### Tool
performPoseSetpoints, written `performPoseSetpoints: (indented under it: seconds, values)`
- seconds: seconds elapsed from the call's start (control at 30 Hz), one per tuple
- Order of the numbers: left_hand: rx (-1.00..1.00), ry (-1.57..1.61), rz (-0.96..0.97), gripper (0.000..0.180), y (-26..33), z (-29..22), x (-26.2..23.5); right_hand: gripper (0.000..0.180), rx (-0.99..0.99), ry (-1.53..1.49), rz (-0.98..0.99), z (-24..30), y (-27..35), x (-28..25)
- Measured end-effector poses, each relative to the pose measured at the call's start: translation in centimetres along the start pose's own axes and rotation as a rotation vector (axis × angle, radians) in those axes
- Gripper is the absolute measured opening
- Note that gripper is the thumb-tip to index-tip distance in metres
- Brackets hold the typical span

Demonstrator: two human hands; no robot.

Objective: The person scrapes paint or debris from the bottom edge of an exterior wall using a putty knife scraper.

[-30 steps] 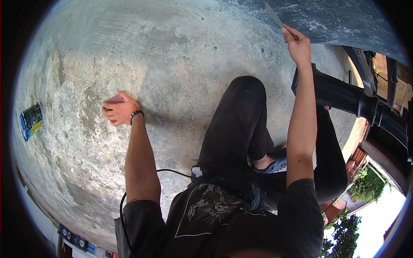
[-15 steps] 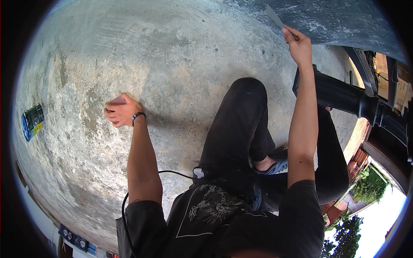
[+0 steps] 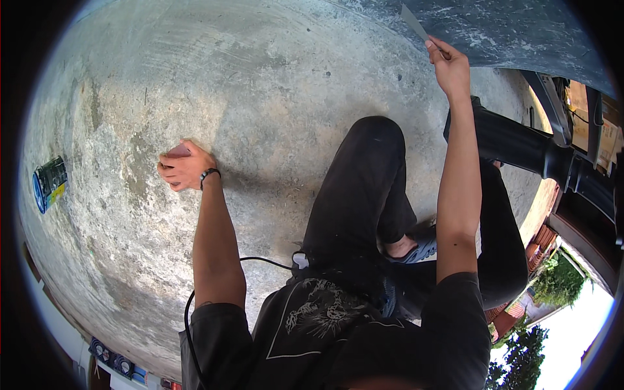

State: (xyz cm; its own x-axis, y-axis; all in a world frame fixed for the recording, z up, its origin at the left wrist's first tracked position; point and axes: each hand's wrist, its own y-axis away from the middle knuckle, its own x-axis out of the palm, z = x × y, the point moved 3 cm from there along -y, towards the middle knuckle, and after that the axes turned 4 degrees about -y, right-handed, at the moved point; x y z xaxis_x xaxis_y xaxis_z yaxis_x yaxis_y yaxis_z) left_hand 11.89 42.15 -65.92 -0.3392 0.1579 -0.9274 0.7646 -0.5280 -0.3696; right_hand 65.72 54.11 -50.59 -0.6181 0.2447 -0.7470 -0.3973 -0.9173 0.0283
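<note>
On the left, my left hand (image 3: 188, 168) is down at the worn concrete floor, its fingers curled over a flat reddish-brown piece (image 3: 179, 151). The fingers partly cover that piece, so its full shape is hidden. My right arm stretches far forward, and my right hand (image 3: 451, 70) is closed around the handle of a putty knife (image 3: 414, 23). Its thin grey blade points up and to the left, over a dark blue-grey, scuffed surface (image 3: 500, 32). Whether the blade touches that surface I cannot tell.
A dark tin (image 3: 51, 184) with a blue rim lies at the far left. Black pipe-like parts (image 3: 520, 140) stand to the right, with cardboard boxes (image 3: 606, 133) behind. My bent knee (image 3: 372, 133) is between my arms, and a black cable (image 3: 263, 260) runs along my left side.
The putty knife and my right hand have shifted very slightly up and to the left. My left hand stays on the same spot with the reddish-brown piece.
</note>
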Motion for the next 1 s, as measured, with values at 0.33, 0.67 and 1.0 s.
performPoseSetpoints:
  seconds: [0.33,0.67,1.0]
  values:
    - [-0.012,0.002,0.081,0.07,0.0,0.2,-0.5,0.033,-0.03,0.025,-0.008,0.1,0.2,0.5]
    - [0.005,0.042,0.079,0.071,0.1,0.2,-0.6,0.033,-0.037,0.042,-0.032,0.4,0.7,0.4]
    - [0.0,-0.003,0.07,0.072,-0.1,0.1,0.0,0.031,0.016,0.031,-0.009,0.9,0.3,-0.2]
